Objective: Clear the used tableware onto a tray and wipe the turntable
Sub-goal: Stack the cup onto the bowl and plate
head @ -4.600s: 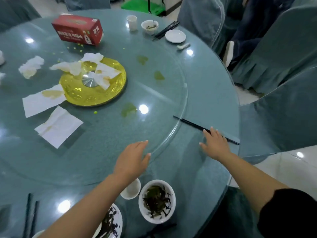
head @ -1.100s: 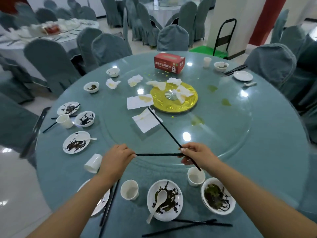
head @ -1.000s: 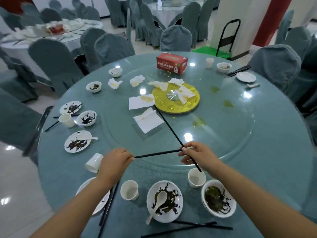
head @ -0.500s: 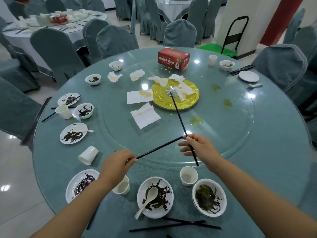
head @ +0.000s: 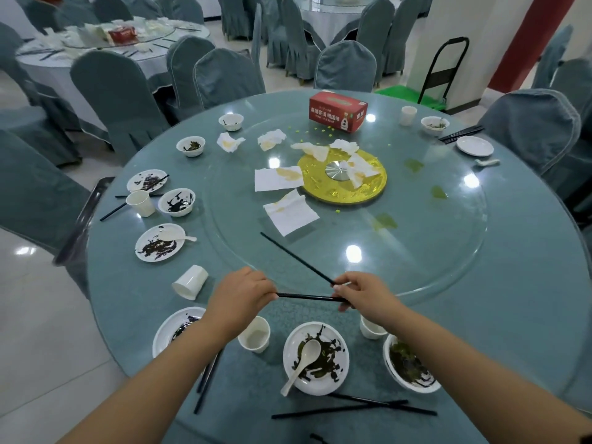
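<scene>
My left hand (head: 238, 298) grips one end of a black chopstick (head: 304, 297) that lies level between both hands. My right hand (head: 363, 294) pinches its other end together with a second black chopstick (head: 296, 258), which points up and left over the glass turntable (head: 432, 251). Below my hands stand a paper cup (head: 255, 338), a dirty plate with a white spoon (head: 315, 357), a small cup (head: 371, 328) and a bowl of greens (head: 410, 366). More black chopsticks (head: 352, 408) lie at the near edge.
On the turntable lie stained napkins (head: 290, 213), a gold centre disc (head: 342, 176), a red tissue box (head: 338, 112) and green spills (head: 384, 221). Dirty plates, bowls and cups (head: 160, 241) ring the left rim; a tipped cup (head: 190, 282) lies near. Covered chairs surround the table.
The chopstick in my right hand swung from pointing at the gold disc to pointing up-left. The one in my left hand came level, and its far end now meets my right hand.
</scene>
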`<state>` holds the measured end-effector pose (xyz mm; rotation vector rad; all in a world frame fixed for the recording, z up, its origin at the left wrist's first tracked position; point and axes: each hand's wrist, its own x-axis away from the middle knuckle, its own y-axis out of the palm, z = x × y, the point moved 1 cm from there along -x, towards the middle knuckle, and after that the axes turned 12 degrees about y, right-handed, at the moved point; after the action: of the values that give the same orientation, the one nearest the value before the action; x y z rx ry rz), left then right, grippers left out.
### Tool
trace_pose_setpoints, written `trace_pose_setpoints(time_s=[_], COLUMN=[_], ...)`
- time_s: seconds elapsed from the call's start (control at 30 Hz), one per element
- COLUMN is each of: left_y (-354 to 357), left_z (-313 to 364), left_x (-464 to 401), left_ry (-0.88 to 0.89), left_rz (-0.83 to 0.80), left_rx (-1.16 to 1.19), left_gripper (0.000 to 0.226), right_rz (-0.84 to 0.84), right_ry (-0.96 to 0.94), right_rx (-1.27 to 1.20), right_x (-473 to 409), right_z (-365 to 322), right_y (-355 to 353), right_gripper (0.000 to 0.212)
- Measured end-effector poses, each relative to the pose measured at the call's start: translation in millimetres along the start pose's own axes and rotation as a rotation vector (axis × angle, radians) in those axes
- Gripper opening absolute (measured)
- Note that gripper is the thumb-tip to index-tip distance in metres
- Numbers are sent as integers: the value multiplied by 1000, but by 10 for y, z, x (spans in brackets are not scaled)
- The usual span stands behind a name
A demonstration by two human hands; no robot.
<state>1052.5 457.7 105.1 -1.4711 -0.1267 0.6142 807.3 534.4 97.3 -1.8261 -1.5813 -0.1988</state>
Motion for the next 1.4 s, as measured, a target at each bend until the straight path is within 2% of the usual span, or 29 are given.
trace_pose_setpoints(time_s=[0.2,0.27,0.33,0.43,0.5,0.57,0.7,0.93,1.07,1.17,1.23,1.3,1.4], left_y=[-63,-67,-102,-140,-137,-116,-68,80,125,154,235,344,442], left_z=[-168,-234,-287,-364,-390,-388,-268,-238,-299,-410,-542,-658,-679], left_x=[288,406,532,715,805,872,896,1000,1100,1198,1302,1428,1591], left_ry=[-34,-88,-125,-212,-336,-509,-687,-906,-942,-972,-971,-967,-883], left_rz=[51,107,176,145,63,-21,20,151,162,165,131,39,-170], left_rx=[1,-22,-67,-77,54,339,838,1196,1334,1284,1145,1021,841], left_gripper=[10,16,12,27,39,39,32,17,15,17,18,16,21], right_rz=[-94,-112,-107,-43,-17,-16,-61,-111,-132,-104,-60,12,121], right_ry=[13,19,45,69,63,56,54,25,24,0,-53,-122,-220], right_rx=[171,157,90,38,6,-7,-32,68,123,146,287,447,602], right_x=[174,224,266,325,360,400,477,511,478,398,373,343,235], right_z=[-64,-90,-124,-205,-269,-336,-419,-432,-400,-348,-325,-293,-199], right_y=[489,648,805,996,1111,1238,1556,1965,2111,2183,2192,2150,2042], right_gripper=[11,12,13,12,16,18,15,19,14,12,27,40,43])
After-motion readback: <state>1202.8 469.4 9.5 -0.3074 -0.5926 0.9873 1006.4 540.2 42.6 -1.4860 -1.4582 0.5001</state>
